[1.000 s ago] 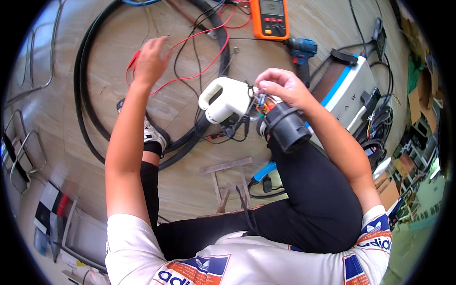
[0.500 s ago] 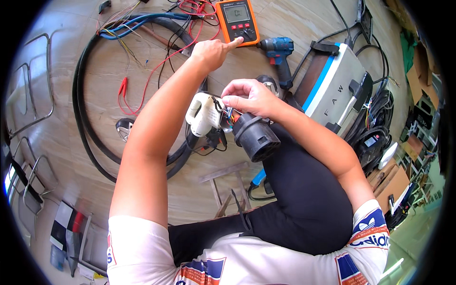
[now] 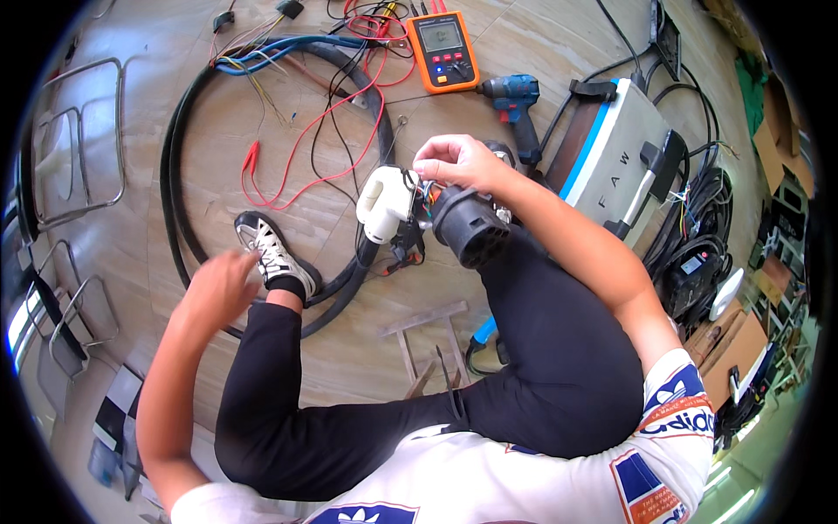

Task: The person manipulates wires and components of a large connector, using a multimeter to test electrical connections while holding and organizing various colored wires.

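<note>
My right hand is bent with its thumb and fingertips together beside a white plastic handle housing; what they pinch is too small to make out. Just below that hand sits a black round plug connector, resting by my right knee, with thin coloured wires running between it and the housing. My left hand, smeared by motion, hovers near my left shoe, away from the connector. An orange insulation tester or multimeter lies beyond on the floor, its display lit and red and black leads attached.
A thick black cable loops across the floor, with a red alligator clip inside the loop. A blue cordless drill lies beside a silver-grey case. A small wooden stool stands before me; metal chairs are at left.
My left hand has left the orange meter's buttons and swung back to the lower left. The right hand stays by the connector, while the housing and plug tilt slightly.
</note>
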Action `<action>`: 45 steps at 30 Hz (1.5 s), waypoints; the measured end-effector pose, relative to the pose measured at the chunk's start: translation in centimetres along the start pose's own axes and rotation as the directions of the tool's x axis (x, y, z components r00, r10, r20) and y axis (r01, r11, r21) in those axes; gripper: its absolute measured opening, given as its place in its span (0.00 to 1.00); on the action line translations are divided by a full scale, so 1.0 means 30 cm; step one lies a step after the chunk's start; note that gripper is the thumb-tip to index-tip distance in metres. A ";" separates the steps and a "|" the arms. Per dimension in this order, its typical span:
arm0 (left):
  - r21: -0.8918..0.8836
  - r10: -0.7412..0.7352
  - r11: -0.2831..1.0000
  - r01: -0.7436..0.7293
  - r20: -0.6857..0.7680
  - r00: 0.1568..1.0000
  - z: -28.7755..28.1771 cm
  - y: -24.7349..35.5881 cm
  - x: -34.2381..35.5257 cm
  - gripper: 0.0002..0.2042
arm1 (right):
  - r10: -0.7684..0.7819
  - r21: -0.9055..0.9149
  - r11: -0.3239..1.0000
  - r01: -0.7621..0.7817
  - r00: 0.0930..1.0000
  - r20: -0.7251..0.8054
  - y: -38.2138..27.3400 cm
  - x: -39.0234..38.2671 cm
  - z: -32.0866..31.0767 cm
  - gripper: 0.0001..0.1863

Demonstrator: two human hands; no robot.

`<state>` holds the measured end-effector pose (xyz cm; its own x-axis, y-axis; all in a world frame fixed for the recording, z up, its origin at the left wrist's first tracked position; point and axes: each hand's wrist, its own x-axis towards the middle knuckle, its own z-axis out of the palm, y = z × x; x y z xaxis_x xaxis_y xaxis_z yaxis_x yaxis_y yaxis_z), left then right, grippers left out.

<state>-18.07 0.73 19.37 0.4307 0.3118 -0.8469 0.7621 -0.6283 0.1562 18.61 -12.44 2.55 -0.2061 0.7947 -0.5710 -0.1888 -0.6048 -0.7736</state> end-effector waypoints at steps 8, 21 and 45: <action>-0.619 0.128 0.774 -0.131 -0.050 0.991 -0.019 0.303 -0.526 0.25 | 0.035 0.013 0.999 -0.035 0.999 -0.009 -0.023 0.005 0.007 0.18; -0.542 -0.019 0.833 -0.108 -0.222 0.975 -0.038 0.252 -0.498 0.28 | 0.031 0.038 0.999 -0.031 1.000 0.006 0.003 -0.001 0.001 0.17; -0.530 0.334 0.774 -0.346 -0.123 0.935 0.001 0.230 -0.103 0.19 | 0.021 0.098 0.995 -0.022 1.000 0.009 0.012 0.011 -0.022 0.16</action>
<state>-14.16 -4.60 23.05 0.7164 0.1694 -0.6768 0.6970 -0.2163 0.6836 19.12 -12.37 1.91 -0.2185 0.7812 -0.5848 -0.2770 -0.6243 -0.7304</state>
